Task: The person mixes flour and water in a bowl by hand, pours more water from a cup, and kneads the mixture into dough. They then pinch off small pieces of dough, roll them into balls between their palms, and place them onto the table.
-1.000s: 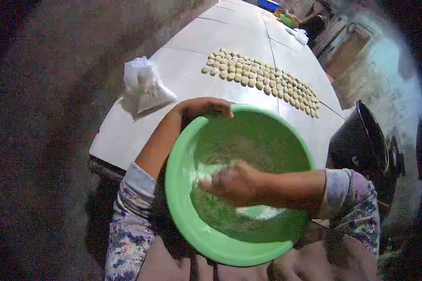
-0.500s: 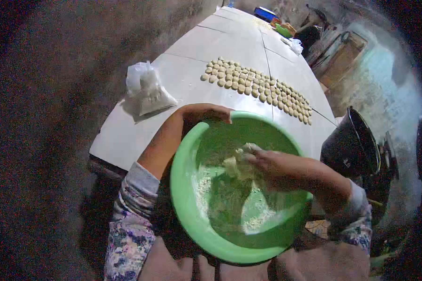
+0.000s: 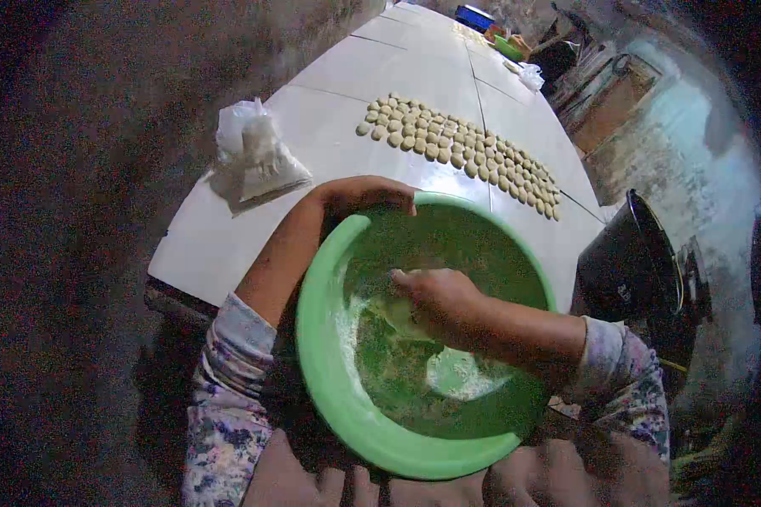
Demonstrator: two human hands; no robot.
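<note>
Visibly, powder-dusted round bowl (image 3: 338, 414); left hand (image 3: 370, 193) clasps rim (image 3: 482, 211), right hand (image 3: 438, 297) curled shut, contents unclear.

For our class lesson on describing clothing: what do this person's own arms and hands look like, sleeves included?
The left sleeve and right sleeve are pale, blotched with purple and dark marks. Each ends in a plain greyish cuff above the wrist, leaving the forearm bare. The left hand and right hand show no gloves.
</note>
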